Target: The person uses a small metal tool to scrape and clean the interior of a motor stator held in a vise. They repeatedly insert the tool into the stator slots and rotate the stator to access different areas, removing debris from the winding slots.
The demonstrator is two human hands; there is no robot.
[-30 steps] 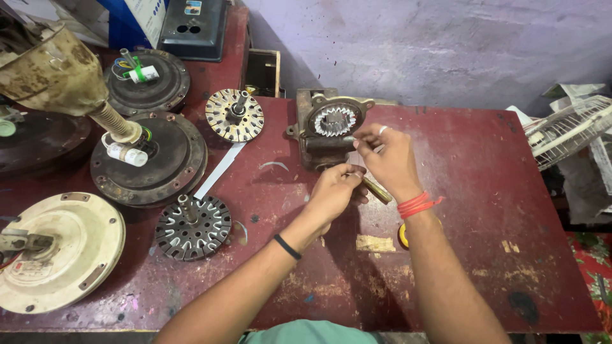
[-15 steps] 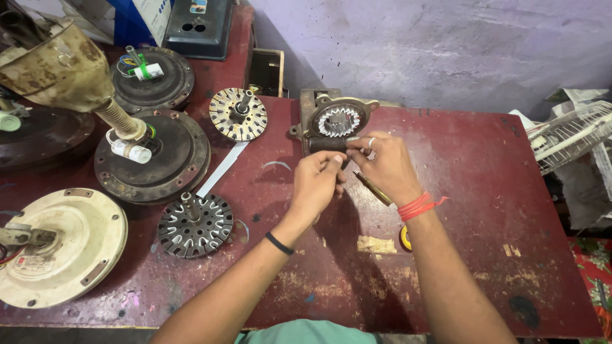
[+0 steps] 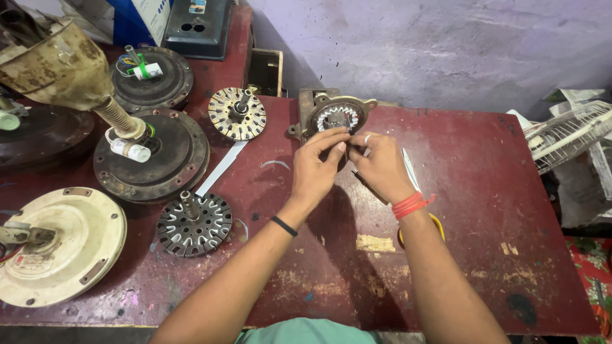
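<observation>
The small motor housing [image 3: 336, 116] sits at the far edge of the red table [image 3: 484, 191], and both the left hand [image 3: 317, 167] and right hand [image 3: 381, 167] pinch something tiny just before it, which could slip and be lost.

Two slotted metal wheels [image 3: 194, 224] [image 3: 237, 113], three dark round covers [image 3: 152, 155] [image 3: 153, 78] [image 3: 38, 134], one cream cover [image 3: 54, 251] and two hands [image 3: 319, 167] [image 3: 381, 167] are seen.

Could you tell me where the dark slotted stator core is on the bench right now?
In the head view, the dark slotted stator core lies left of the left hand, between the cream motor cover and the forearm.
</observation>
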